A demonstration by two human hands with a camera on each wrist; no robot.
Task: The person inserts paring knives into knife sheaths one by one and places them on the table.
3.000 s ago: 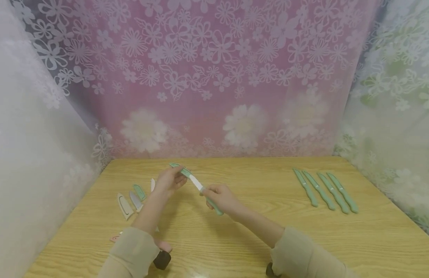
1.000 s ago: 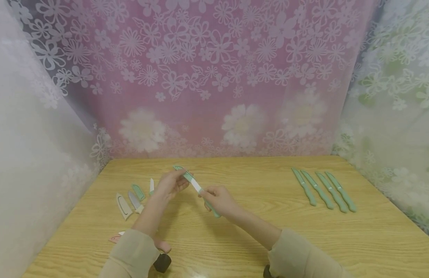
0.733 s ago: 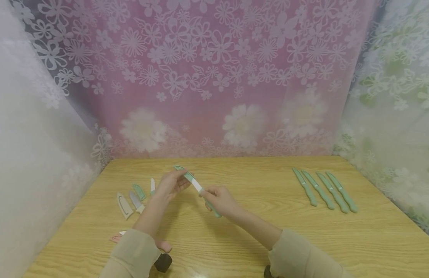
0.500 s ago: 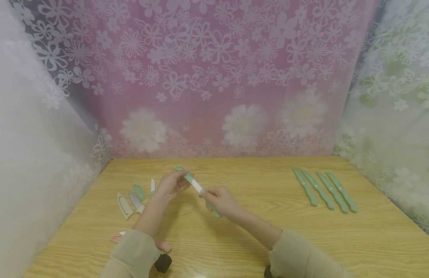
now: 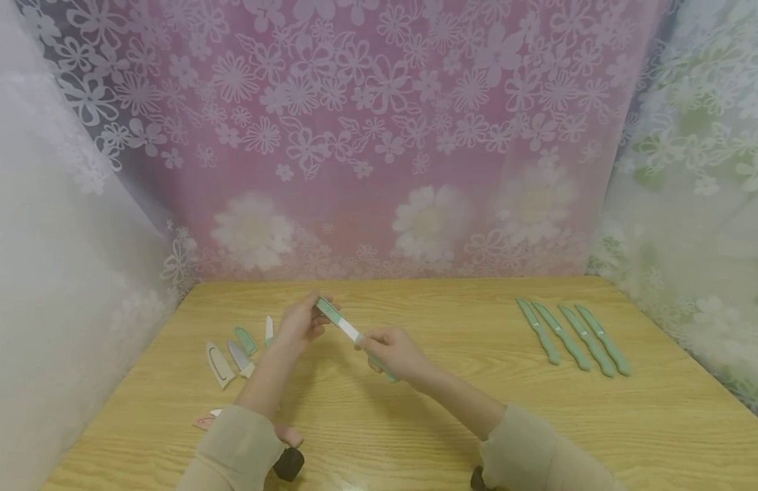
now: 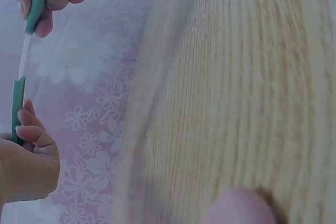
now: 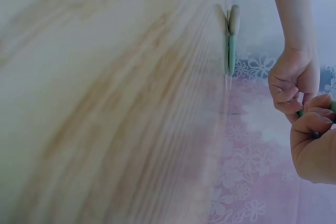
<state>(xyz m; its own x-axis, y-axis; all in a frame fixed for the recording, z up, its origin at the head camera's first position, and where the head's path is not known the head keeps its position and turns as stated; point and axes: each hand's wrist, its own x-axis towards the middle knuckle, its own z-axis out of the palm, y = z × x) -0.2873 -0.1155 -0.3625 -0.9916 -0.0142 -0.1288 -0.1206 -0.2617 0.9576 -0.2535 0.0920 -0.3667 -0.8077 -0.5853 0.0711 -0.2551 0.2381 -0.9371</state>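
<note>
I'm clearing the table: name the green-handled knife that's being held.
The knife in the right hand, its blade running into the sheath the left hand holds; the other green-handled knives lie on the table.

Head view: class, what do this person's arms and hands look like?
The left hand and right hand are bare. The left sleeve and right sleeve are plain beige, ending short of the hands. A black block shows by the left, a dark piece by the right.
</note>
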